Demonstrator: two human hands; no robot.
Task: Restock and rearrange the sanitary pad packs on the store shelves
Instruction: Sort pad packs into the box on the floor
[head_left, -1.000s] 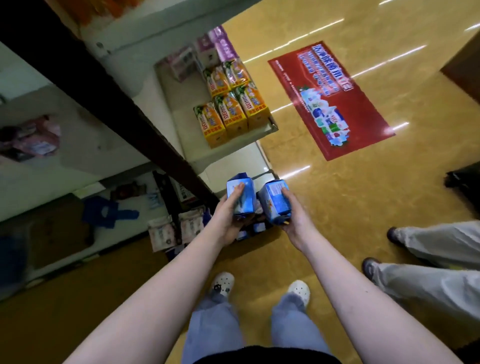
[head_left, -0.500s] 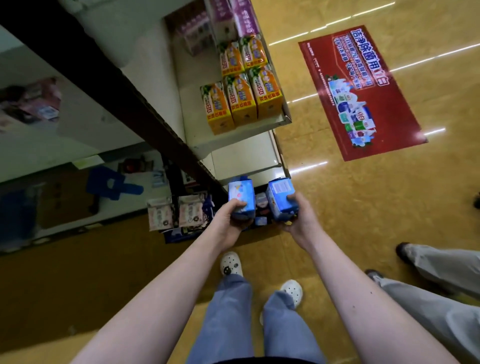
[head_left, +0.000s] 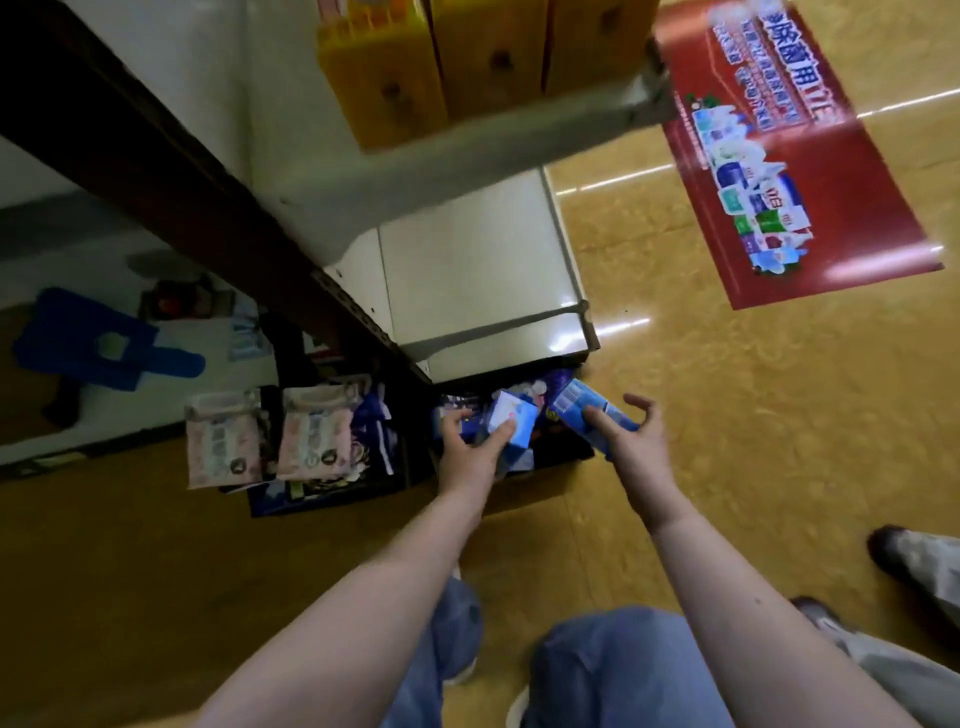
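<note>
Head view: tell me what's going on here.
A person is restocking the bottom shelf of a store unit. The left hand grips a light blue pad pack, thumb across its face, above darker packs already lying there. The right hand has a second blue pack against its palm with fingers spread, so whether it grips or is letting go is unclear. In the next bay to the left stand pink packs.

Bare forearms (head_left: 363, 597), faded blue jeans (head_left: 613, 675), white shoe edges (head_left: 517, 709) below the knees.
</note>
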